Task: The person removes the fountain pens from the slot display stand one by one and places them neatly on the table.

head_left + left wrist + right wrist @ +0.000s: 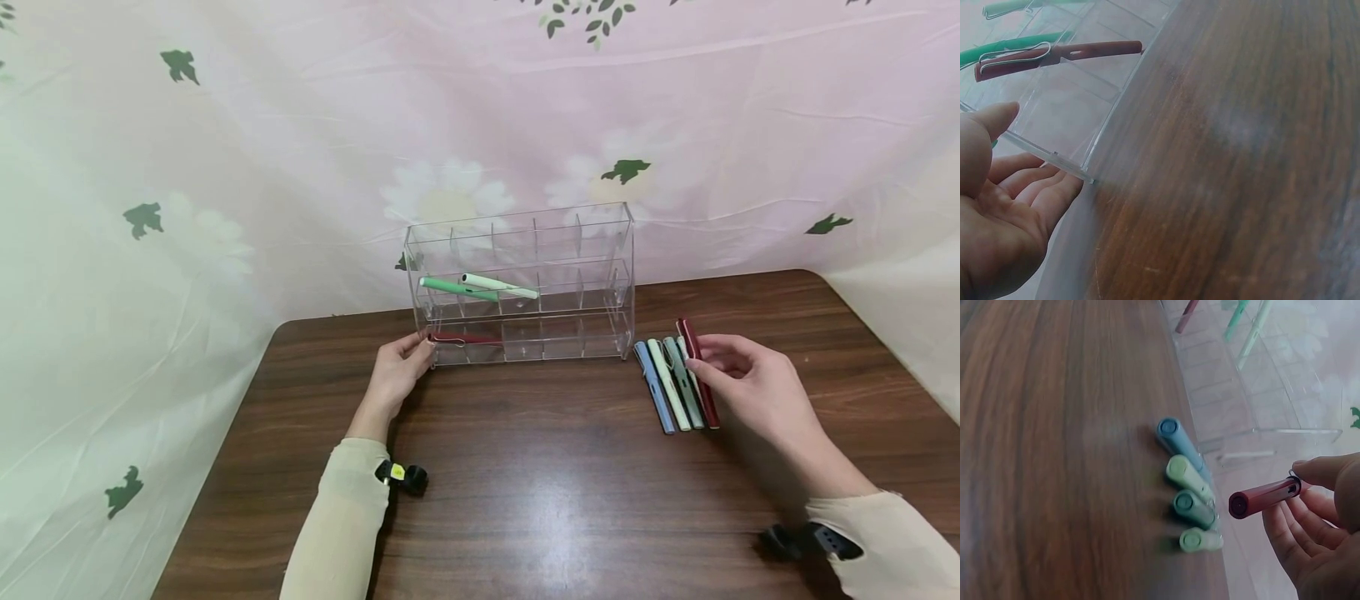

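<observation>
A clear plastic pen organizer [525, 350] with tiered compartments stands against the cloth backdrop. My left hand [397, 371] grips its lower left edge, thumb [1000, 119] on one side and fingers on the other. A red pen [472, 339] lies across the front tier; a green pen [457, 288] and a pale green pen [501, 286] lie higher up. At the right, my right hand [757, 383] pinches a dark red pen [1266, 497] above the table. Beside it lie a blue pen [656, 388], a light green pen [669, 385], a grey-green pen [684, 383] and another pale pen [1200, 540].
The brown wooden table [525, 475] runs under everything. A pale cloth backdrop [322, 167] with flowers and leaves hangs behind and at the sides. Each wrist wears a strapped black camera, such as the left camera [412, 479].
</observation>
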A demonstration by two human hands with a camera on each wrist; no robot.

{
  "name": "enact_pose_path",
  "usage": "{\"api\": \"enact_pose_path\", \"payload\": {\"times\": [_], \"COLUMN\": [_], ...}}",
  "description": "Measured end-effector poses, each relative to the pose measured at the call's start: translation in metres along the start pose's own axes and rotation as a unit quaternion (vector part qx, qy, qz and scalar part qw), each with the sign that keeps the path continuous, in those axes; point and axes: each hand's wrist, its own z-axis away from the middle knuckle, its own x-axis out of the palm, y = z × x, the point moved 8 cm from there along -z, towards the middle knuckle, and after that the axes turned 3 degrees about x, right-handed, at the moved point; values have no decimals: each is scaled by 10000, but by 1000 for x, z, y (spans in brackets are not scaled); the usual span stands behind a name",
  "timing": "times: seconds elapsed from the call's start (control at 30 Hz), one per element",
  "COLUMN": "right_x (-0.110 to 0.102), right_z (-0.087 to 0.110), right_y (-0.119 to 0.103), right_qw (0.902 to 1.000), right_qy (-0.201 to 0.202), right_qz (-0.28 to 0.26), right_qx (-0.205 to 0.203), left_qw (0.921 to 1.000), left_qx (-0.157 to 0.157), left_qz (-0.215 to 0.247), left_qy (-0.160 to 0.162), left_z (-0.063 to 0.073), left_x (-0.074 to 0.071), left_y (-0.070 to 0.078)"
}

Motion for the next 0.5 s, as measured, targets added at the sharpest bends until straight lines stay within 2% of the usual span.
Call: {"api": "enact_pose_path", "payload": {"times": [0.5], "right_x": [0], "right_z": [1], "right_y": [28], "right_qw": [9974], "right_qy": [-90], "right_qz": [673], "right_qx": [248], "left_qw": [10000], "left_qx": [26], "left_qz": [-72], "left_qy": [10], "left_z": [0], "left_x": [-1], "left_y": [0]}}
